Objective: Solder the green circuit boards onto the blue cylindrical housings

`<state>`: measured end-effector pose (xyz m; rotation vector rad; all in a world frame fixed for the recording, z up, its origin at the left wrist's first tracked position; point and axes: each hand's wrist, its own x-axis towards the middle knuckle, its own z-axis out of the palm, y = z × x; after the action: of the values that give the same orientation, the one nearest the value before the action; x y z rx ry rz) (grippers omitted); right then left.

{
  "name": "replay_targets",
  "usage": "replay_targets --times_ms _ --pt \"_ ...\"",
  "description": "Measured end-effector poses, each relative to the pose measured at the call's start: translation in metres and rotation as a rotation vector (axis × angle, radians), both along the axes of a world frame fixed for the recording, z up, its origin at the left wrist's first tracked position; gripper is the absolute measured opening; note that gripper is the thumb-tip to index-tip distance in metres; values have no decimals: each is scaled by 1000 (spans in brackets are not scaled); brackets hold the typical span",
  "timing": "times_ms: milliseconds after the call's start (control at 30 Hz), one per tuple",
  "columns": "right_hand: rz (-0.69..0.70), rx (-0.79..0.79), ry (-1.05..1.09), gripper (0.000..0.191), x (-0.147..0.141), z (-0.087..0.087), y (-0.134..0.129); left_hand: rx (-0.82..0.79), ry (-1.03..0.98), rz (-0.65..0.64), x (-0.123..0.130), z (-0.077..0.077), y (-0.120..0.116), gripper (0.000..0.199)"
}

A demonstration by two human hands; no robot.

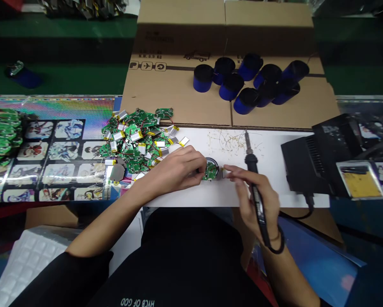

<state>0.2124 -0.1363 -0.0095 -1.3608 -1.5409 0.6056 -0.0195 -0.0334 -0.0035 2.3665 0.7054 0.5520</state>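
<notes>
The left hand (175, 170) grips a round green circuit board (211, 170) on a white surface (185, 198); the right hand (255, 200) clenches a soldering iron (251, 164), its fingertips just right of the board

A round green circuit board (210, 171) sits inside a metal ring (213, 160), a small silver pouch battery (223, 172) just right of it; a black soldering iron (257, 200) tilts beside them, thin tip pointing far.

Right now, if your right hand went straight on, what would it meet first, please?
Your right hand would probably meet the small silver battery first, though depth is unclear.
</notes>
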Motion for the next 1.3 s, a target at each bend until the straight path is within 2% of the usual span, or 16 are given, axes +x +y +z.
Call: replay_targets --times_ms 100,233,400,600,800,1033,1167,1300 --pt "109 70 -143 35 -7 -10 4 6 -7 2 -1 -1 0 7" --pt "137 153 -231 47 -12 -21 10 9 -16 1 -1 -2 0 6" --pt "178 169 -265 48 -10 -20 17 69 14 23 2 -2 -5 14" --pt "164 189 -272 46 -18 -14 22 158 65 36 4 -4 -10 16" --pt "83 246 -304 42 -26 -19 21 88 17 34 -1 -4 -10 16" --pt "108 220 -290 43 -26 -19 19 -47 -132 51 -3 -15 -12 9" --pt "125 198 -273 44 -22 -20 16 -53 -126 48 -3 -16 -11 12" --pt "129 172 -238 50 -13 -26 12 35 -70 19 -4 -10 -8 16"
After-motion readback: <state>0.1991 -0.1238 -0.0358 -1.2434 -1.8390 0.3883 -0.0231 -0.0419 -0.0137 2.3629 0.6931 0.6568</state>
